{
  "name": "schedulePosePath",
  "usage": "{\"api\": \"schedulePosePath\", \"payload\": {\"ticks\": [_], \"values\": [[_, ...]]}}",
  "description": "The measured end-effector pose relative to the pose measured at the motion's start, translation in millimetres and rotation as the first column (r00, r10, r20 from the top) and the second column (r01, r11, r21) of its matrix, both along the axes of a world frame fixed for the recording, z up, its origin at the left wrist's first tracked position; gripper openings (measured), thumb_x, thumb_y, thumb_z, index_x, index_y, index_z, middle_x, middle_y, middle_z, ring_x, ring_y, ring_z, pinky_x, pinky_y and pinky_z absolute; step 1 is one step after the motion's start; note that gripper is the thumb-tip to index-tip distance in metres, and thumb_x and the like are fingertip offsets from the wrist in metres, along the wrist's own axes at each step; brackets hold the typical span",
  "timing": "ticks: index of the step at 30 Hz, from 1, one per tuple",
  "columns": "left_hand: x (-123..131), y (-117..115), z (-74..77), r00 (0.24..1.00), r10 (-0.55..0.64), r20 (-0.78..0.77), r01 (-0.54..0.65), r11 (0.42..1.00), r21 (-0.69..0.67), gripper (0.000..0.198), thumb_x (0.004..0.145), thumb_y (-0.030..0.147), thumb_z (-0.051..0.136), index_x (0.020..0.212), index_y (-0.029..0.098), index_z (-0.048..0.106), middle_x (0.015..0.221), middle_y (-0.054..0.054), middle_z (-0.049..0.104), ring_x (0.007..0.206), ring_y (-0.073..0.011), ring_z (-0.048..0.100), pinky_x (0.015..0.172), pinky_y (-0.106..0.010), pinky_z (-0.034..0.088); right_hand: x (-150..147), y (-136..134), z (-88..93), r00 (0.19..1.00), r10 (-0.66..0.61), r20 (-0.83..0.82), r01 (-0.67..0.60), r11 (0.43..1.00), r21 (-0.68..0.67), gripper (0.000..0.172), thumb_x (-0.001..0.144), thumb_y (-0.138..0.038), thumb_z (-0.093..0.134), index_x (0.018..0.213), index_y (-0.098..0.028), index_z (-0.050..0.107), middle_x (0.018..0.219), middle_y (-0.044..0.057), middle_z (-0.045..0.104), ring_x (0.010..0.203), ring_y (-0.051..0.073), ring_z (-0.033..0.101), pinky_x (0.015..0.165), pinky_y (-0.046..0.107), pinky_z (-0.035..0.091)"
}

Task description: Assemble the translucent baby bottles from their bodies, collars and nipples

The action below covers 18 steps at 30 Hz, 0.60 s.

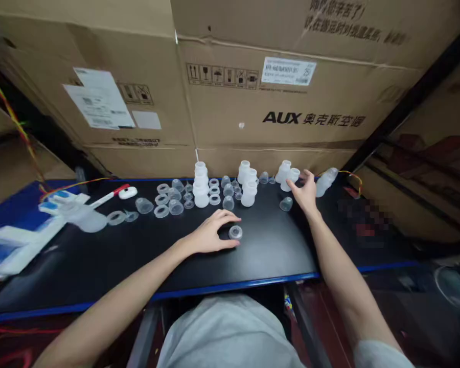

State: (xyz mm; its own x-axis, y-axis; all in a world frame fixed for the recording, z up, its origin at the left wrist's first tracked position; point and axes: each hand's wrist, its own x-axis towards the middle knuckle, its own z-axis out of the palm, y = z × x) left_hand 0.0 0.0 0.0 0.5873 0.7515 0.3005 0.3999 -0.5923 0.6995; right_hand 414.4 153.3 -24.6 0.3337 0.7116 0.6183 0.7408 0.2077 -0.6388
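My left hand [211,233] is open on the table, thumb and fingers spread around a small translucent screw ring [235,233] with a clear insert in it. A gap shows between the fingers and the ring. My right hand [305,191] grips a small frosted-white plastic bottle [291,179], thumb across its front; the far fingers are partly hidden. Behind it stands another white bottle [282,171]. A clear domed cap [285,204] lies just in front of them. At the right, an assembled bottle with a clear cap [326,182] leans over.
Rows of white bottles [201,198], more bottles [248,195], rings [161,211], clear caps [176,207] and small nipple-like pieces line the back of the black table [138,255]. A cardboard box [230,117] walls off the rear. White-and-blue items [61,204] lie at left.
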Motion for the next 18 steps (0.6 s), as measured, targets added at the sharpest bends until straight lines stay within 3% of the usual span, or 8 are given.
{"api": "schedulePosePath", "payload": {"ticks": [2, 4, 6, 10, 15, 18], "values": [[0, 3, 0.0, 0.998, 0.058, -0.020, -0.058, 0.998, 0.025, 0.039, 0.093, 0.042, 0.086, 0.126, 0.025, 0.079, 0.108, -0.005, 0.069, 0.102, -0.0214, 0.067, 0.095, -0.036, 0.053, -2, 1, -0.7, 1.000, 0.027, 0.010, -0.027, 1.000, 0.003, 0.079, 0.084, -0.071, 0.075, 0.138, -0.015, 0.063, 0.128, 0.021, 0.078, 0.104, 0.034, 0.072, 0.101, 0.056, 0.059], [0, 6, -0.3, 0.994, 0.100, -0.038, -0.098, 0.994, 0.047, 0.026, 0.095, 0.042, 0.082, 0.115, 0.024, 0.082, 0.087, 0.000, 0.061, 0.084, -0.0180, 0.061, 0.082, -0.032, 0.049, -5, 1, 1.8, 0.999, 0.031, 0.018, -0.031, 0.999, 0.037, 0.071, 0.087, -0.070, 0.073, 0.133, -0.016, 0.064, 0.126, 0.020, 0.078, 0.103, 0.033, 0.072, 0.101, 0.056, 0.059], [1, 7, -1.3, 0.990, 0.128, -0.059, -0.123, 0.990, 0.072, 0.021, 0.094, 0.041, 0.083, 0.106, 0.025, 0.084, 0.076, 0.003, 0.053, 0.073, -0.0158, 0.054, 0.073, -0.031, 0.043, -10, -4, 9.2, 1.000, 0.007, 0.023, -0.009, 0.995, 0.103, 0.069, 0.089, -0.067, 0.073, 0.134, -0.016, 0.064, 0.123, 0.019, 0.076, 0.104, 0.033, 0.072, 0.102, 0.057, 0.059], [5, 5, -3.3, 0.989, 0.137, -0.048, -0.132, 0.988, 0.079, 0.014, 0.092, 0.038, 0.084, 0.100, 0.026, 0.087, 0.069, 0.004, 0.049, 0.069, -0.0146, 0.051, 0.070, -0.030, 0.039, -30, -30, 34.0, 0.999, -0.029, 0.022, 0.021, 0.946, 0.323, 0.072, 0.092, -0.060, 0.075, 0.148, -0.019, 0.055, 0.126, 0.017, 0.070, 0.107, 0.033, 0.071, 0.101, 0.059, 0.058], [3, 7, 3.7, 0.982, 0.156, 0.107, -0.166, 0.982, 0.089, 0.014, 0.089, 0.035, 0.085, 0.097, 0.023, 0.088, 0.065, 0.006, 0.044, 0.065, -0.0131, 0.049, 0.069, -0.028, 0.039, -82, -78, 49.8, 0.952, 0.267, 0.151, -0.307, 0.822, 0.479, 0.061, 0.096, -0.048, 0.076, 0.150, -0.028, 0.058, 0.127, 0.010, 0.067, 0.103, 0.028, 0.069, 0.093, 0.050, 0.060], [-6, 11, 16.6, 0.945, 0.188, 0.269, -0.214, 0.974, 0.071, 0.016, 0.088, 0.033, 0.085, 0.098, 0.021, 0.088, 0.063, 0.007, 0.042, 0.061, -0.0114, 0.047, 0.068, -0.028, 0.041, -118, -101, 42.0, 0.833, 0.508, 0.219, -0.553, 0.746, 0.373, 0.071, 0.094, -0.041, 0.080, 0.158, -0.027, 0.053, 0.124, 0.011, 0.070, 0.100, 0.029, 0.070, 0.092, 0.049, 0.061]]}}
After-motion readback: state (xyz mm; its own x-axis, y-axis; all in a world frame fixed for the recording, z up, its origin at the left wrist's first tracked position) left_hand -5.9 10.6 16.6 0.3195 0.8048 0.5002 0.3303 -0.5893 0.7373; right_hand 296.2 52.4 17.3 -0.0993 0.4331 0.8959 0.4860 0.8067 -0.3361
